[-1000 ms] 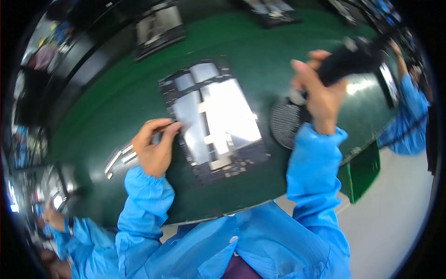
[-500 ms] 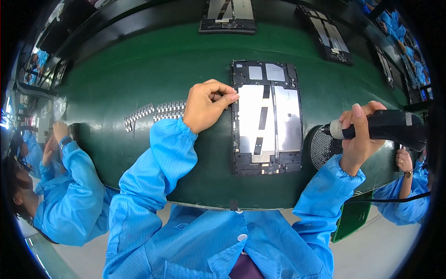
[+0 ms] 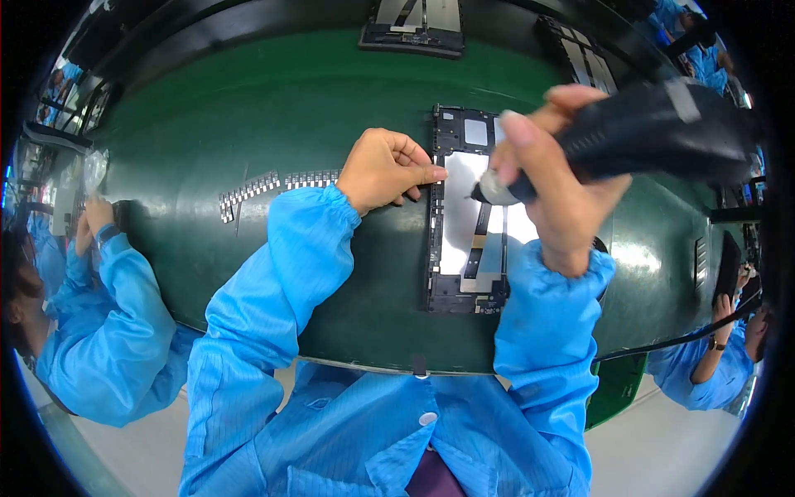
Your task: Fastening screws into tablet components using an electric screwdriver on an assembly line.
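Note:
A dark tablet chassis [image 3: 465, 186] with silvery plates and black strips lies on the green table. At its left edge, my left hand [image 3: 379, 170] is closed in a pinch, fingertips touching the rim; anything between them is too small to make out. My right hand [image 3: 571, 199] is wrapped round a black electric screwdriver [image 3: 654, 132], held above the right part of the chassis, its tip pointing left over the silvery plate. The hand, tool and sleeve hide much of the chassis's right side. Small metal parts [image 3: 248, 192] lie in rows to the left of my left hand.
Another chassis [image 3: 412, 37] lies at the far edge, and one more [image 3: 580, 54] at the far right. A dark round rim [image 3: 602, 248] peeks out beside my right sleeve. A black cable [image 3: 687, 341] runs along the right. People in blue sleeves work at both sides.
My right hand has swung the screwdriver left and up, from beside the chassis to over it. My left hand stays pinched at the left edge. The right-hand person now holds a dark panel upright.

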`<state>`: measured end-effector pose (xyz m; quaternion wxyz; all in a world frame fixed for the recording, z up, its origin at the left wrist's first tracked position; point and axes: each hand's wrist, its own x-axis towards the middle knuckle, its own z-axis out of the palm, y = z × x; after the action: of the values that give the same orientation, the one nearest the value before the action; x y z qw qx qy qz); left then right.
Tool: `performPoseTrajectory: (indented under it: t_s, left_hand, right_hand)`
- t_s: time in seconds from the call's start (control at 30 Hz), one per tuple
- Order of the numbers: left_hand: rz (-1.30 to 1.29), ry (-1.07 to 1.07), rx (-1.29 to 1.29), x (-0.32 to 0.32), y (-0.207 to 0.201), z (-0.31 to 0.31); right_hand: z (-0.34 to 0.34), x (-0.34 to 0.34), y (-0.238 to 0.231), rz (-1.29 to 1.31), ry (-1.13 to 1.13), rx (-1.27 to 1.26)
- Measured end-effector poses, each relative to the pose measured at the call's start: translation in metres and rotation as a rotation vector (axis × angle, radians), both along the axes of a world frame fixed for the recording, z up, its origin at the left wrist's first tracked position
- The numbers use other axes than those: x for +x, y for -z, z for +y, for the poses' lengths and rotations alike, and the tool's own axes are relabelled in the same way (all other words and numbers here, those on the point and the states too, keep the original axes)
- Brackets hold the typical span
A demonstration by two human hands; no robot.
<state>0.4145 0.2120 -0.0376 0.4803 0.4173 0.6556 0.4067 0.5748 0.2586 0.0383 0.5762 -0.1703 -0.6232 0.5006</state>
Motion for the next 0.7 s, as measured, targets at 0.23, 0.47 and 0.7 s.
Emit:
performPoseTrajectory:
  t_s: [0.23, 0.47, 0.7]
  left_hand:
    - [-0.088, 0.067, 0.001, 0.000, -0.012, 0.000]
    - [-0.046, 0.045, -0.063, 0.004, -0.014, 0.004]
    - [-0.035, 0.042, -0.085, 0.004, -0.007, 0.009]
  right_hand:
    - [0.006, -0.028, 0.009, -0.016, -0.075, 0.051]
    - [0.016, -0.030, 0.017, -0.025, -0.079, 0.038]
    - [0.020, -0.032, 0.024, -0.043, -0.092, -0.012]
